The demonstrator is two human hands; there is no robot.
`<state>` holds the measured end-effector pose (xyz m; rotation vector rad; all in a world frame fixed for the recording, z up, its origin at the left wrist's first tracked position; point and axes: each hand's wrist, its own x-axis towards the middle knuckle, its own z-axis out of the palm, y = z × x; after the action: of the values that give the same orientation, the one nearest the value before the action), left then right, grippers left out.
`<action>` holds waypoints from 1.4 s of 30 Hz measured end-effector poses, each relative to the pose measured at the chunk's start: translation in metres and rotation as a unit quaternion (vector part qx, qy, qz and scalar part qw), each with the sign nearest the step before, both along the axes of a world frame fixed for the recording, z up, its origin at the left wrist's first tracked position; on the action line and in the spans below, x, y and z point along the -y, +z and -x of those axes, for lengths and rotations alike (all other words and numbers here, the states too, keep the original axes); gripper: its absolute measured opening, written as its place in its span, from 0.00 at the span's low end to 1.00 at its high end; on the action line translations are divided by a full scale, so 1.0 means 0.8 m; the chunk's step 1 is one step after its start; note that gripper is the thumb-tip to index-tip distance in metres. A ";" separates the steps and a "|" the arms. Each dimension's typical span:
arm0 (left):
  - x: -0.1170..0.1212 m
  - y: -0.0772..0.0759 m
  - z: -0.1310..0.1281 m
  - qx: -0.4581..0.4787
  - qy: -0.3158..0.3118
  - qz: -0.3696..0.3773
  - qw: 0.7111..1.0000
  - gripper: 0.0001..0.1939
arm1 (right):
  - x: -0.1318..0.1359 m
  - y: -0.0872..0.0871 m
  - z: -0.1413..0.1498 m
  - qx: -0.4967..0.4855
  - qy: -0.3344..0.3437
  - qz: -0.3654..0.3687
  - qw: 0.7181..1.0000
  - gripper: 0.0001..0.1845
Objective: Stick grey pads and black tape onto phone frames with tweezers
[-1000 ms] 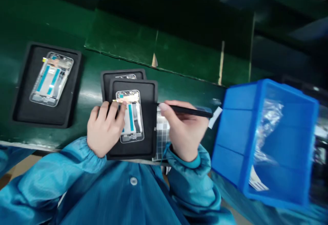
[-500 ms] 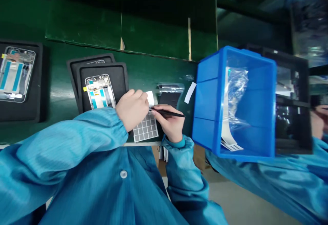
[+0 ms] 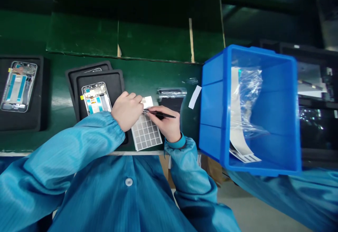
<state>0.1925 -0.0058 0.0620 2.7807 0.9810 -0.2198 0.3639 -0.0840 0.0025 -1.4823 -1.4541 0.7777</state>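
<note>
Sheet [image 3: 147,134] sits at surface's [image 3: 142,77] front edge, long axis roughly square to it, between right hand [image 3: 169,125] gripping tweezers [image 3: 166,115] and curled left hand [image 3: 127,111], hold unclear.

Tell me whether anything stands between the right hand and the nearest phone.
Yes: the left hand stands between the right hand and the phone, at the sheet's upper left, while its sleeve hides the phone's lower end.

Looks forward and down from the head — close above the green bench [image 3: 139,77] — taking in left hand [image 3: 127,110] and right hand [image 3: 170,124] near mid-frame, plus blue bin [image 3: 214,105] at right.
</note>
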 end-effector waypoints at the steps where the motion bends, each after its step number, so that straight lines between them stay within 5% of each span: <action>1: 0.000 0.000 0.000 0.002 -0.001 -0.002 1.000 0.06 | 0.000 0.000 0.000 -0.001 0.003 0.001 1.000 0.05; 17: 0.000 0.000 -0.001 0.004 0.002 -0.002 1.000 0.04 | -0.003 0.002 0.000 0.005 -0.011 0.012 1.000 0.04; 22: -0.001 0.004 0.002 0.005 0.001 0.019 1.000 0.08 | 0.006 0.022 -0.004 -0.030 -0.061 0.014 0.998 0.05; 28: -0.002 0.049 0.051 0.172 0.032 0.160 0.971 0.28 | 0.018 0.070 0.008 -0.077 -0.055 -0.031 0.995 0.08; 33: 0.011 0.064 0.096 0.279 0.099 0.269 0.916 0.05 | 0.015 0.089 0.044 -0.096 -0.011 -0.030 0.995 0.09; 42: 0.021 0.055 0.159 0.309 0.176 0.264 0.897 0.06 | -0.002 0.090 0.106 -0.130 0.026 0.033 0.991 0.08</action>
<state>0.0652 -0.0228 0.1056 1.9332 1.0245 0.3763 0.2787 -0.0822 0.0748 -1.3385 -1.2844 1.0198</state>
